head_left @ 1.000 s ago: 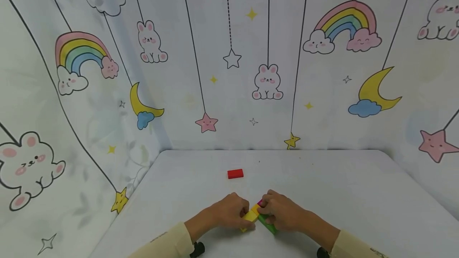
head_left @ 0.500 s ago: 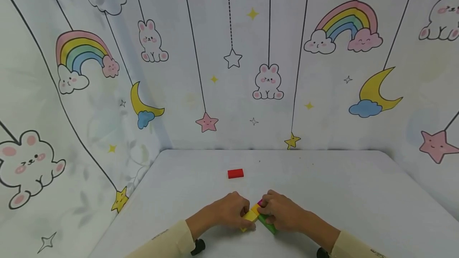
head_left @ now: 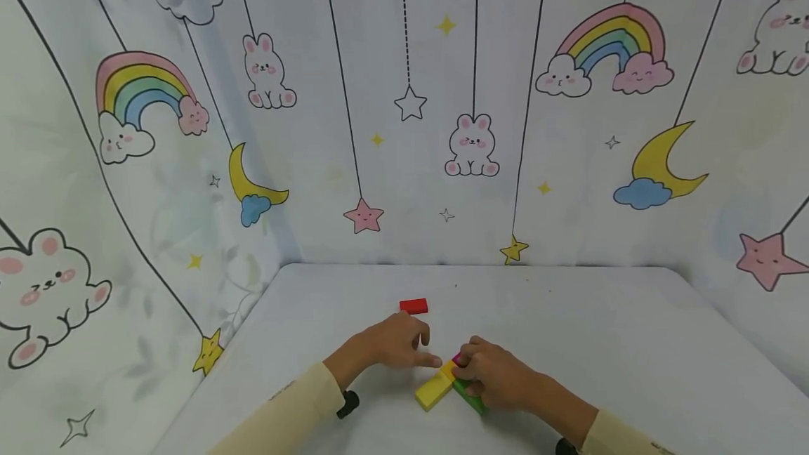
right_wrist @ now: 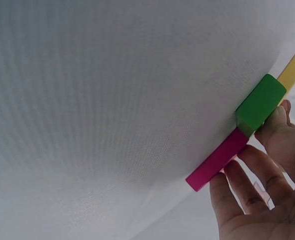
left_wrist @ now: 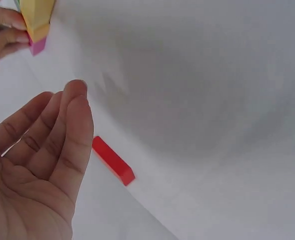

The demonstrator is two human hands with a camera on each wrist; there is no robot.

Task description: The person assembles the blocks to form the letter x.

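My right hand grips a group of toy blocks on the white table, its thumb at the green block and its fingers against the magenta block. An orange block and a longer yellow block continue the row toward the lower left. Behind them, away from me, my left hand hovers with loosely bent fingers and nothing in them. Just beyond its knuckles lies a red block, which the left wrist view shows beside the fingers.
The white table runs back to a fabric wall printed with rainbows, rabbits, moons and stars. A black wrist-worn device shows below the left sleeve.
My left hand has let go of the yellow block and moved away from me, toward the red block. The right hand stays on the joined blocks.
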